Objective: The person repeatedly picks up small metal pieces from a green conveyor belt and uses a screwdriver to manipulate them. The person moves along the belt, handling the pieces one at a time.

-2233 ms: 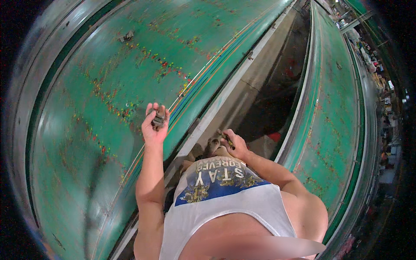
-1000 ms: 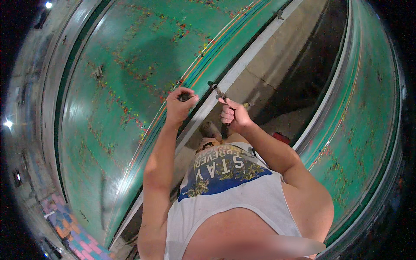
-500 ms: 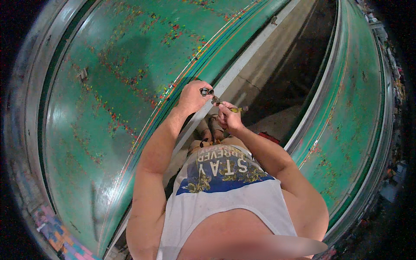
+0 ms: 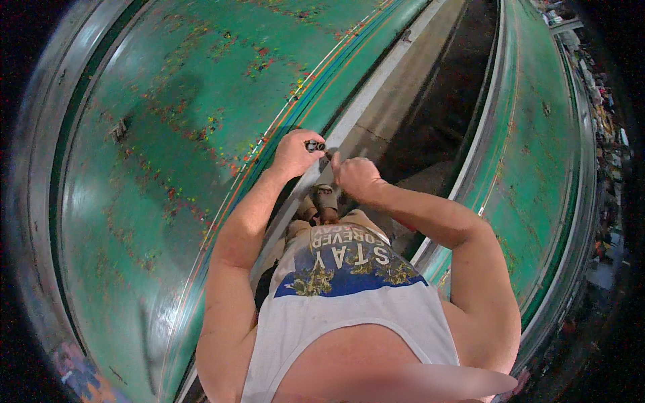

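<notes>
My left hand [image 4: 294, 156] is closed around a small dark metal part [image 4: 314, 146] with round, tube-like ends. The part sticks out between thumb and fingers, over the pale metal edge. Just to its right, my right hand [image 4: 357, 176] is curled into a fist with its back up. One digit points up toward the part. A thin dark bit shows between the two hands, too small to name. Whatever lies inside the right fist is hidden under the hand.
A large green curved surface [image 4: 148, 221] strewn with coloured specks lies at left, with painted lines along its edge. A pale metal rail [image 4: 359, 111] borders it. Beyond is a dark gap over a concrete floor [image 4: 396, 101]. Another green surface [image 4: 531, 161] curves along the right.
My right hand has turned over, back up, with its elbow swung outward. The yellow-handled tool seen in it before is now out of sight. My left hand keeps the metal part.
</notes>
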Action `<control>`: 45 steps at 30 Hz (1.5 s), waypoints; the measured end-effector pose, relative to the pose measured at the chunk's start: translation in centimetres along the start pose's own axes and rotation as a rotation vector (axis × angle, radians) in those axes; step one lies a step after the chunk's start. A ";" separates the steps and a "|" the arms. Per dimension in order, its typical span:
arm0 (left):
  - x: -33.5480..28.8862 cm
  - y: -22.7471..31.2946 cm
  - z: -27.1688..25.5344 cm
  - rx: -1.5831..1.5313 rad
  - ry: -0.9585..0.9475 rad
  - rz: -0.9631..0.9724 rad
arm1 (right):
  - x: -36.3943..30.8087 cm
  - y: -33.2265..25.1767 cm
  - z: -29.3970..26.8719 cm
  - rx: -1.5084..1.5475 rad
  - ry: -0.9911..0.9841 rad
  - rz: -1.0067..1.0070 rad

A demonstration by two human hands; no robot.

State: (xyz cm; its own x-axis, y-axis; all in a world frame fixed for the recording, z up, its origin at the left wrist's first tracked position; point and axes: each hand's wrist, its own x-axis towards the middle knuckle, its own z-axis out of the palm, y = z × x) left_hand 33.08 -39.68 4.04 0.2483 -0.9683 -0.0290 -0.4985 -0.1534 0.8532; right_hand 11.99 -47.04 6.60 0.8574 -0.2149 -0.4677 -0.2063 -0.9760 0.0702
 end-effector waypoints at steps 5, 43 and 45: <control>-0.2 -0.3 0.1 0.001 0.000 0.024 | -0.2 -0.9 -2.6 0.157 -0.100 0.142; -12.0 -19.9 -38.5 -1.739 1.626 -0.084 | -5.0 -2.3 5.9 1.682 0.335 0.648; -11.5 -21.2 -40.6 -1.734 1.561 0.067 | -4.4 -2.0 5.3 1.702 0.302 0.586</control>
State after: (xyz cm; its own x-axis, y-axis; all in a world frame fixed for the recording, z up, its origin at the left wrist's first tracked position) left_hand 74.49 -17.28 7.43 0.8999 -0.0059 -0.4360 0.1725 0.9231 0.3436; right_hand 6.13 -43.99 3.87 0.5122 -0.6637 -0.5451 -0.5126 0.2729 -0.8141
